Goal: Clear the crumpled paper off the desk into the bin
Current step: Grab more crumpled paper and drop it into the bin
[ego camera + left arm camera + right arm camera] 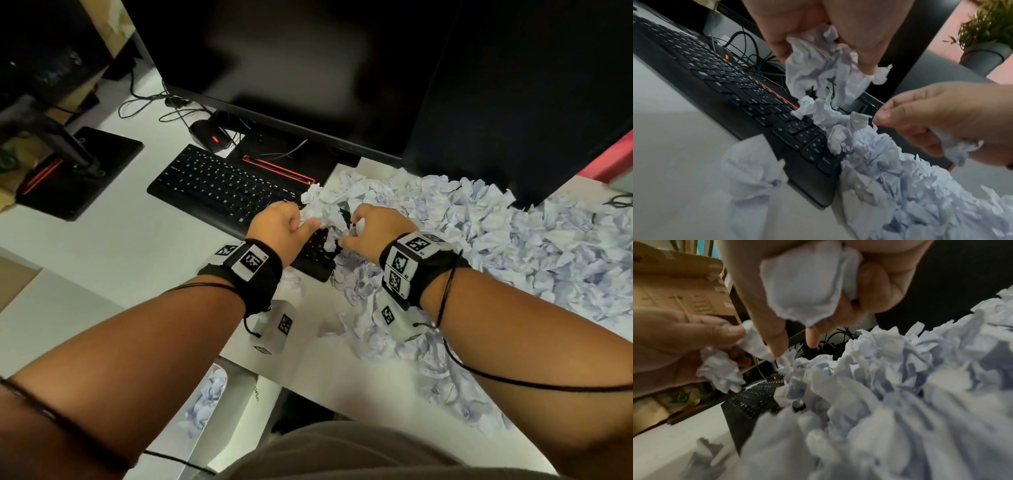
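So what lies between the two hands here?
Crumpled paper on the right end of the keyboard fills the gap between the left hand and right hand; the head view shows it.

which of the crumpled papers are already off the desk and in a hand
Two wads. The left hand grips one wad above the keyboard; the right hand holds a rounder ball. The rest still lies in the pile on the desk.

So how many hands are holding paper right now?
2. The left hand grips a wad above the keyboard; the right hand grips a ball over the pile.
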Motion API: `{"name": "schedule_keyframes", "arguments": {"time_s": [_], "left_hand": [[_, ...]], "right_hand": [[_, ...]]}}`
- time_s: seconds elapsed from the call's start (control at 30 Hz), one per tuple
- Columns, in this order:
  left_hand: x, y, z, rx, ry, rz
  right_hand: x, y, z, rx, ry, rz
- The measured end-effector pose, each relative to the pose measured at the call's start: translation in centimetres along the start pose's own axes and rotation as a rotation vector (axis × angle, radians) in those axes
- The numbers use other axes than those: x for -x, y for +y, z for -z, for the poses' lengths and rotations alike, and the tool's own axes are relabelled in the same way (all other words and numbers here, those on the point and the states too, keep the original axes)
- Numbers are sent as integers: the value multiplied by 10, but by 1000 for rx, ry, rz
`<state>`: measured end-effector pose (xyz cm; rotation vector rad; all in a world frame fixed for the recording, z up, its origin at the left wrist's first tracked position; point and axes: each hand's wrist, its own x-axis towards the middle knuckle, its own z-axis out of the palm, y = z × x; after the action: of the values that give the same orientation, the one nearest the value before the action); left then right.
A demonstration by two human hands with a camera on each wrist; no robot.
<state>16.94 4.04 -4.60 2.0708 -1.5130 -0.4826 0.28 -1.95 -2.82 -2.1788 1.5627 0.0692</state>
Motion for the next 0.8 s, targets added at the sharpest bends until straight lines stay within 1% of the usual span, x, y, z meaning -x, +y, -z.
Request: {"name": "schedule_keyframes", "arguments": {"time_s": [0.13,0.2,0.3,0.37,0.43,0.53,0.7,0.8], "left_hand": [[4,-12,7,66,-16,68],[9,-18,9,77,-24,69],[16,-24,10,71,-74,69],[21,-29,11,83,-118,88],[24,-32,12,83,-146,98],[28,-35,12,116,-157,114],[29,-43,11,154,-45,114],[28,-45,12,134,-64,112]], "right_hand": [[-6,-10,-6,17,-41,61],[-11,-14,-8,55,-62,50],[-17,-19,-8,101,-84,51],[-19,-21,-7,137,-76,67],[-19,-21,-8,142,-35,78],[-17,-21,-8,94,7,48],[-10,-21,-5,-52,73,60],[-3,-18,-3,-179,118,76]]}}
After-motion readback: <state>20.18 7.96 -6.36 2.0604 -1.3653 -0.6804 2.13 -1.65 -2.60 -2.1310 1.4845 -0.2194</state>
